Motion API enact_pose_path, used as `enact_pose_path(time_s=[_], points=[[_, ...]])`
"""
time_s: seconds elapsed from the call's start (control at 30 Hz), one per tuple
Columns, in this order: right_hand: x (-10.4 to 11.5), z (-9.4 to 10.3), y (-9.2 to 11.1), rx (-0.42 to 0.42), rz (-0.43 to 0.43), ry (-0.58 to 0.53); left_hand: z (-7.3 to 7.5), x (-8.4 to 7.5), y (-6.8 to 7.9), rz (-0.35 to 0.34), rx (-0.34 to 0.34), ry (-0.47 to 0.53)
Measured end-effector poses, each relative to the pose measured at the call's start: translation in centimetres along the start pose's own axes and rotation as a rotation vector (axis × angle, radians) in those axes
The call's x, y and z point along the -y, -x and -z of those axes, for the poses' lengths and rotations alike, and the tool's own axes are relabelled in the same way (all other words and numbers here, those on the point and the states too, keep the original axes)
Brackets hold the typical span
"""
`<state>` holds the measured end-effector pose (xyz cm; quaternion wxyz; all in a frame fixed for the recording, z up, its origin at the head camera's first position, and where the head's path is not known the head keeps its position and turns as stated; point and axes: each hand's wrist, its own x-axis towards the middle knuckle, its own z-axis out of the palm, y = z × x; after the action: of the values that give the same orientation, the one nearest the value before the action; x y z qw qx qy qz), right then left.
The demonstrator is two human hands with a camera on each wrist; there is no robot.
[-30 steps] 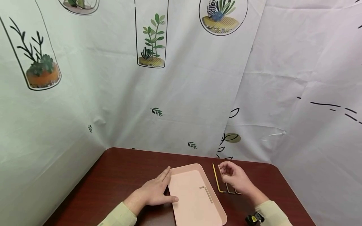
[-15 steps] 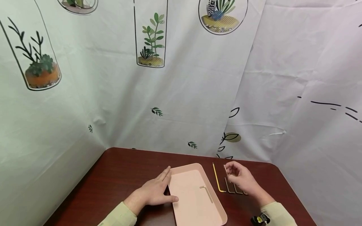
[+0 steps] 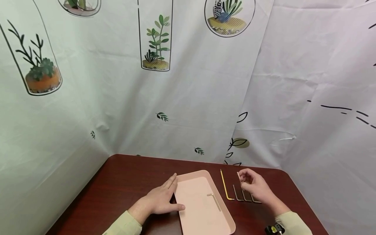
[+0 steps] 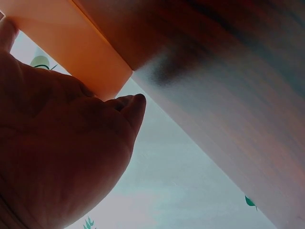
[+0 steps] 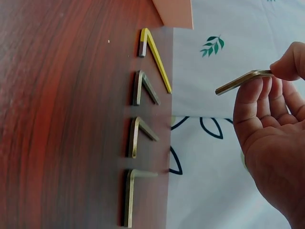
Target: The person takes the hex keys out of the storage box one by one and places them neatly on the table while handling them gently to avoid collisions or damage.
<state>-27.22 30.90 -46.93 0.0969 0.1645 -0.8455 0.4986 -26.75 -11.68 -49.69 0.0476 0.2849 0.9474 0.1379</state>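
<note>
My left hand rests at the left rim of a pale pink tray, fingers straight and thumb reaching over the edge. A metal Allen key lies inside that tray. Raised above the table, my right hand pinches another Allen key between thumb and fingers, its bent end sticking out in the right wrist view. Below it, a row on the table holds a yellow Allen key and three bare metal ones: one beside the yellow, a middle one and an end one.
The dark red wooden table has rounded far corners. Behind and beside it hangs a white cloth printed with plants in glass jars. A dark strap with a yellow-marked piece is at my right sleeve.
My right hand has moved to the right, away from the yellow Allen key, still pinching its Allen key. More of the row on the table now shows. My left hand and the tray stay put.
</note>
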Motion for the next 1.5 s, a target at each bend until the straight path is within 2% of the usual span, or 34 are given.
enact_pose_path(time_s=[0.4,1.0,1.5], points=[[-0.7,1.0,0.3,-0.034,-0.027,0.089,0.1,-0.1,0.1,0.002,0.008,0.005],[-1.6,2.5,1.1,-0.053,-0.059,0.15,0.1,-0.3,0.1,0.005,0.015,0.005],[-2.6,3.7,2.0,-0.067,-0.142,0.172,0.4,-0.4,0.3,0.002,0.015,0.014]])
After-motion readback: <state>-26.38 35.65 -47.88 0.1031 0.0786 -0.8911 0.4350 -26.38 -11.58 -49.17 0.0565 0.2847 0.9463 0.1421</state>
